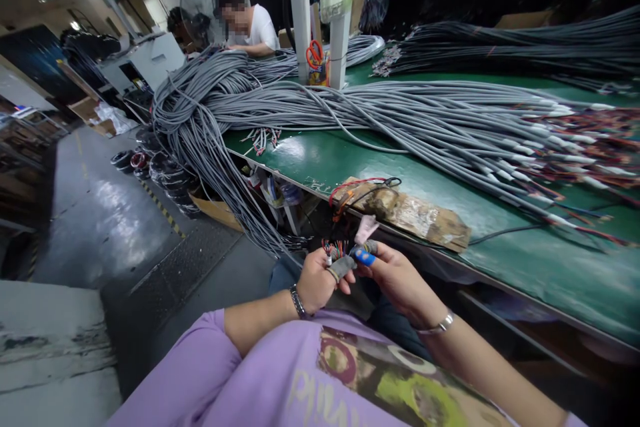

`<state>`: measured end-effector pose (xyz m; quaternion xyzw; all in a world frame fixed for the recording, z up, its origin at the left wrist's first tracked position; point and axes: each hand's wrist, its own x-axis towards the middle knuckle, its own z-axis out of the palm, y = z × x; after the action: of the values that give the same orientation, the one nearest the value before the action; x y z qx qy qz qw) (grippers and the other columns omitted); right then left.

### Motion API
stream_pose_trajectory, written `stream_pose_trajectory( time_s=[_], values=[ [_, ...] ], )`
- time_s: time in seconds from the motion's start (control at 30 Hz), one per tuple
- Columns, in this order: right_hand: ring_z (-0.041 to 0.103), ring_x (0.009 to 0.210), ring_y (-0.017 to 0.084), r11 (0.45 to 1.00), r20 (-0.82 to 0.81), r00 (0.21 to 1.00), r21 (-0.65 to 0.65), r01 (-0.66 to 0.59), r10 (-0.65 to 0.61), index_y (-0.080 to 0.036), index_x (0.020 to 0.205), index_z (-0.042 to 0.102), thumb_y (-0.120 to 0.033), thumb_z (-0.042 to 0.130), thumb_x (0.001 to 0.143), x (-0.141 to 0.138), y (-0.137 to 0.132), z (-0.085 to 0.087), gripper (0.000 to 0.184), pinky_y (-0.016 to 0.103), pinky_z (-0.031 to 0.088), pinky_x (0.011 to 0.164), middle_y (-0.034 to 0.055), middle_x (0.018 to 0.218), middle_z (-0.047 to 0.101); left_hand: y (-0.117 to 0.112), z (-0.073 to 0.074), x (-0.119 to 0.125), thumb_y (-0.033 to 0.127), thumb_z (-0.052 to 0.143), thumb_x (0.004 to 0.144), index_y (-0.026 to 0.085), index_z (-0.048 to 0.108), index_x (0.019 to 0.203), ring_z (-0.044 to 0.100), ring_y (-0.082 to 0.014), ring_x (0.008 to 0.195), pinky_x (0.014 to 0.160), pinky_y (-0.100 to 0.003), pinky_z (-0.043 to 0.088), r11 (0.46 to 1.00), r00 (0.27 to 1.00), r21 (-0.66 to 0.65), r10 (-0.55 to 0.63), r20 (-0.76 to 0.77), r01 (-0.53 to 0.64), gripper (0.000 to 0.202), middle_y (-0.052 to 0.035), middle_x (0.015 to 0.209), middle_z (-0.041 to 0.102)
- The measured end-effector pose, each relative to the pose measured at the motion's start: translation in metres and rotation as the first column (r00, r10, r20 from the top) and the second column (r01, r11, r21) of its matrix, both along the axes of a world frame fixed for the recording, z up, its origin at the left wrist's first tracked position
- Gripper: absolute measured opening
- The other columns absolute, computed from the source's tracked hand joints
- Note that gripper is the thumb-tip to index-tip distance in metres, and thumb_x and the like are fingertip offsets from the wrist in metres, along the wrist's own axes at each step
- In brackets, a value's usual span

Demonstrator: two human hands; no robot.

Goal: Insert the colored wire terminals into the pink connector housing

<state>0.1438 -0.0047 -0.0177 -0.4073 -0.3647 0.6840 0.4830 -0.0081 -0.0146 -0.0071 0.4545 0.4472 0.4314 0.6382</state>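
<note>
My left hand (319,280) is closed round the end of a grey multi-core cable, its thumb wrapped in a grey cover. Short coloured wires (339,248) fan out above its fingers. Close beside it, my right hand (397,273) pinches at the same spot, with blue tape (365,256) on the thumb and a grey wrap on a finger. Whatever lies between its fingertips is hidden. A pale pink scrap (367,229) sticks up just behind the fingertips. Both hands are in front of my body, below the table edge.
A thick bundle of grey cables (300,107) lies across the green table (565,287) and hangs over its left edge. Taped cardboard (415,217) with a soldering-stand-like lump sits at the near edge. Black cables (525,47) lie behind. A person (260,27) works beyond a white post (299,13).
</note>
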Motion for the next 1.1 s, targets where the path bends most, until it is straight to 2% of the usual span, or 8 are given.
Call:
stream_pose_trajectory(
  time_s=[0.13,0.3,0.43,0.53,0.7,0.87,1.0,1.1],
  values=[
    [0.047,0.056,0.011,0.998,0.009,0.998,0.01,0.055,-0.055,-0.017,0.069,0.065,-0.039,0.083,0.063,-0.003,0.0,0.003,0.029,0.025,0.039,0.054,-0.0007,0.062,0.057,0.001,0.0,-0.001,0.052,0.073,0.067,0.013,0.062,0.08,0.053,-0.0079,0.04,0.039,-0.019,0.026,0.999,0.998,-0.037,0.041,0.049,-0.039,0.043,-0.0026,0.06,0.064],
    [0.051,0.054,0.012,0.992,-0.173,0.985,-0.116,-0.05,0.03,-0.018,0.067,0.063,-0.038,0.08,0.064,-0.001,0.003,0.0,0.027,0.026,0.045,0.054,-0.001,0.059,0.056,0.0,0.002,-0.006,0.042,0.079,0.062,0.01,0.065,0.077,0.057,-0.0099,0.044,0.04,-0.02,0.027,0.997,0.977,-0.034,-0.065,0.203,0.074,0.038,-0.0078,0.069,0.069],
    [0.059,0.063,0.015,0.973,-0.299,0.954,-0.215,-0.082,0.014,-0.021,0.079,0.068,-0.05,0.076,0.066,0.006,0.015,0.001,0.033,0.03,0.052,0.063,0.0018,0.074,0.065,0.003,0.004,-0.011,0.041,0.079,0.064,0.011,0.067,0.082,0.059,-0.0117,0.048,0.042,-0.021,0.028,1.0,0.982,0.024,-0.008,0.187,0.003,0.038,-0.0081,0.07,0.07],
    [0.059,0.065,0.015,0.98,-0.262,0.964,-0.177,-0.086,0.037,-0.021,0.082,0.069,-0.058,0.069,0.071,0.007,0.025,0.005,0.039,0.03,0.053,0.064,0.0036,0.08,0.066,0.007,0.008,-0.01,0.042,0.079,0.065,0.012,0.068,0.081,0.06,-0.012,0.051,0.046,-0.022,0.037,0.994,0.989,0.104,0.02,0.149,-0.036,0.036,-0.007,0.071,0.07],
    [0.054,0.06,0.013,0.999,-0.152,0.988,-0.032,0.025,-0.03,-0.018,0.072,0.069,-0.063,0.064,0.076,-0.001,0.032,0.003,0.045,0.024,0.049,0.057,0.0027,0.068,0.062,0.013,0.012,-0.004,0.047,0.08,0.062,0.012,0.067,0.079,0.061,-0.013,0.053,0.054,-0.026,0.048,0.991,0.989,0.127,0.024,0.147,-0.043,0.041,-0.0075,0.075,0.071],
    [0.054,0.057,0.015,0.996,-0.213,0.976,-0.082,0.032,-0.049,-0.019,0.083,0.07,-0.067,0.064,0.073,-0.004,0.034,0.001,0.05,0.028,0.048,0.051,0.0053,0.074,0.065,0.014,0.01,0.001,0.048,0.081,0.059,0.013,0.067,0.079,0.061,-0.0127,0.052,0.052,-0.026,0.048,0.995,0.986,0.097,0.003,0.17,-0.02,0.043,-0.0054,0.07,0.07],
    [0.051,0.05,0.014,0.994,-0.259,0.966,-0.107,-0.014,-0.015,-0.019,0.082,0.068,-0.065,0.067,0.071,-0.005,0.036,0.005,0.047,0.029,0.046,0.05,0.0025,0.066,0.063,0.015,0.009,0.002,0.05,0.081,0.058,0.013,0.067,0.078,0.06,-0.012,0.051,0.051,-0.026,0.048,0.998,0.99,0.065,0.002,0.141,-0.011,0.044,-0.0042,0.068,0.069],
    [0.053,0.053,0.015,0.995,-0.261,0.964,-0.092,0.029,-0.052,-0.02,0.084,0.067,-0.065,0.067,0.07,-0.007,0.037,0.005,0.048,0.029,0.047,0.05,0.0023,0.066,0.063,0.015,0.007,0.002,0.047,0.081,0.059,0.013,0.066,0.078,0.06,-0.0114,0.05,0.05,-0.025,0.046,0.998,0.993,0.061,-0.005,0.118,-0.003,0.042,-0.004,0.068,0.069]
  ],
)
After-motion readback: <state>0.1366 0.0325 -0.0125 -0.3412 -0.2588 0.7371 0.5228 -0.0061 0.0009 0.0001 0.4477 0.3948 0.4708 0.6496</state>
